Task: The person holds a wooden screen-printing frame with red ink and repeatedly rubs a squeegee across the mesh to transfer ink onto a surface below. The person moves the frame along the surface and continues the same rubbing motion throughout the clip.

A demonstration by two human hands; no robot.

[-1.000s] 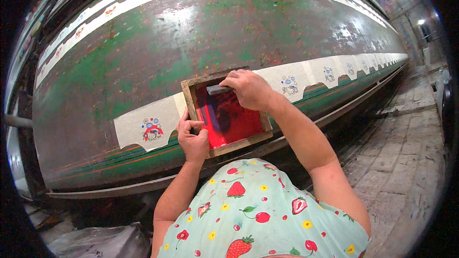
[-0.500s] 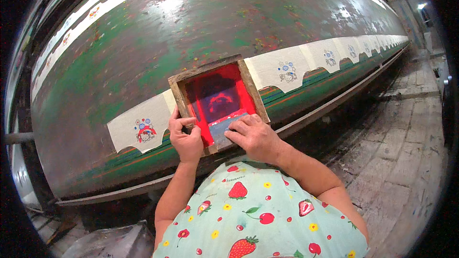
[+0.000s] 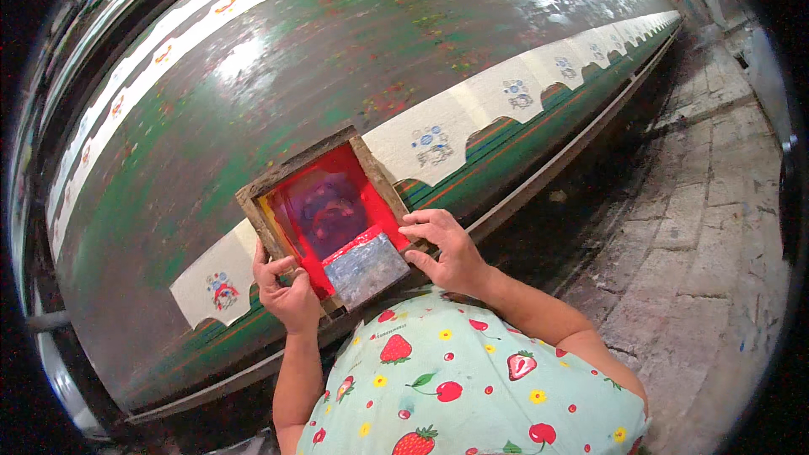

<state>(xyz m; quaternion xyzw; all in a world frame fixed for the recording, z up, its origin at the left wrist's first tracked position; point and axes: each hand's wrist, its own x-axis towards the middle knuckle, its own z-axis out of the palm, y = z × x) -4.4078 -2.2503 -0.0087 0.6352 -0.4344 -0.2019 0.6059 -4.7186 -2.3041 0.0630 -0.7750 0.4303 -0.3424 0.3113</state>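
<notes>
So at this point I had the wooden screen frame (image 3: 324, 217) lying flat on the long green table (image 3: 253, 101), over the cream fabric strip (image 3: 472, 114) near the front edge. My left hand (image 3: 291, 291) was clamped on the near-left corner, thumb on top. My right hand (image 3: 447, 248) sat on the near-right rail with fingers curled over it, just beside the grey squeegee (image 3: 364, 268) resting in the red ink (image 3: 379, 211). The frame looked light and stiff to me, but the mesh seemed delicate and inky, so I figured rails only.
</notes>
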